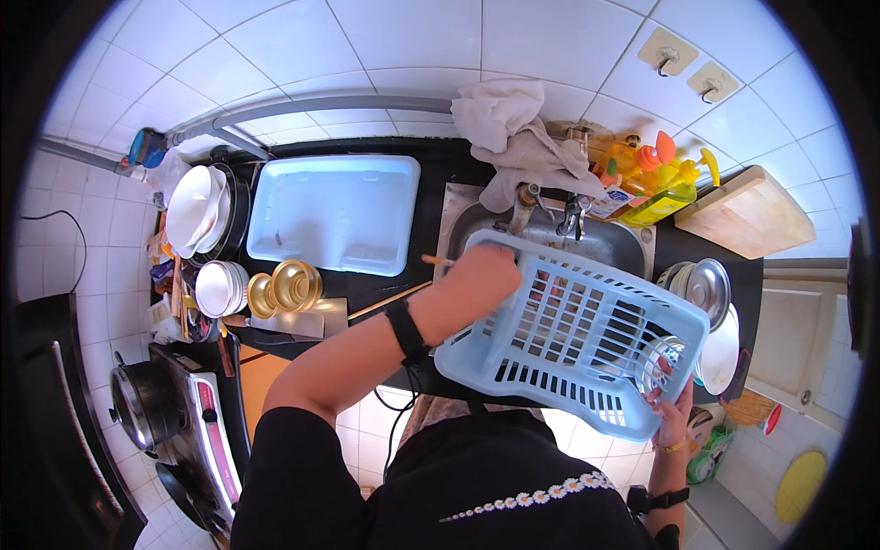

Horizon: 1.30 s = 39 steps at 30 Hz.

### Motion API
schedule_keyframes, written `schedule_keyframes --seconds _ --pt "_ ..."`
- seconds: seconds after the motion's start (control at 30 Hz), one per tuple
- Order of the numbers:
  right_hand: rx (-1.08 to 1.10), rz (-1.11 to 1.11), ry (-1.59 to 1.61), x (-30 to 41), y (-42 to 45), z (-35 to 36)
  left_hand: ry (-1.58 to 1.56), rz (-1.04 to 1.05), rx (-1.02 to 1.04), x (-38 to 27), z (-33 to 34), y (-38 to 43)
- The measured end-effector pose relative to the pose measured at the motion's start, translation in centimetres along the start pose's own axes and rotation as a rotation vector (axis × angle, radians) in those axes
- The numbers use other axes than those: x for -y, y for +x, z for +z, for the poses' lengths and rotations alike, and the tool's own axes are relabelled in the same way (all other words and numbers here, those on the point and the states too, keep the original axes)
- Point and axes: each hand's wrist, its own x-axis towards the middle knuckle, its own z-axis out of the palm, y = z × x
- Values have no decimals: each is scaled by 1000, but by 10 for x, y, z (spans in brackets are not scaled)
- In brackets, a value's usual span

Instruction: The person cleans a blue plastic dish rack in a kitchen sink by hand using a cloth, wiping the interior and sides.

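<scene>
A light blue plastic dish rack [567, 323] is held tilted over the front of the sink [474, 220]. My right hand [670, 412] grips the rack's lower right corner, fingers on its rim. My left hand [487, 275] is at the rack's upper left compartment, its fingers bent down and partly hidden; a thin brown-tipped handle [437, 260] sticks out beside it, and what the fingers hold cannot be made out. A light blue plastic tray [333, 213] lies on the black counter to the left. The metal taps [526, 206] stand behind the rack.
White bowls [221, 289], gold-coloured bowls [295, 285] and a cleaver blade [295, 324] are at left. Behind the sink are cloths [529, 151] and a yellow-green pump bottle [663, 203]. A cutting board [749, 213], a steel bowl [707, 292] and white plates [718, 350] are at right.
</scene>
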Motion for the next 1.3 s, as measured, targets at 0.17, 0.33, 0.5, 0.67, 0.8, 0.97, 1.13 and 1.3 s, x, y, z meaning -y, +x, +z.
schedule_keyframes --seconds 0.17,0.33,0.5,0.67,0.8,0.97,1.13,1.3 --pt "6 15 5 1 0 -1 -141 -24 141 3 -29 -3" --pt "32 83 10 3 -1 4 155 -139 178 -20 11 -1" --pt "53 71 10 4 0 4 86 -266 40 -23 9 -5" --pt "7 79 25 4 2 0 66 -265 -63 -20 -13 -13" --pt "10 81 35 -3 3 -9 122 -262 -70 -14 -22 -19" --pt "32 83 32 1 3 -5 226 -227 -126 -17 22 -8" --pt "-17 0 1 3 10 3 -86 -103 80 -10 26 -11" --pt "-37 24 47 4 10 4 -101 -111 106 -2 10 -18"
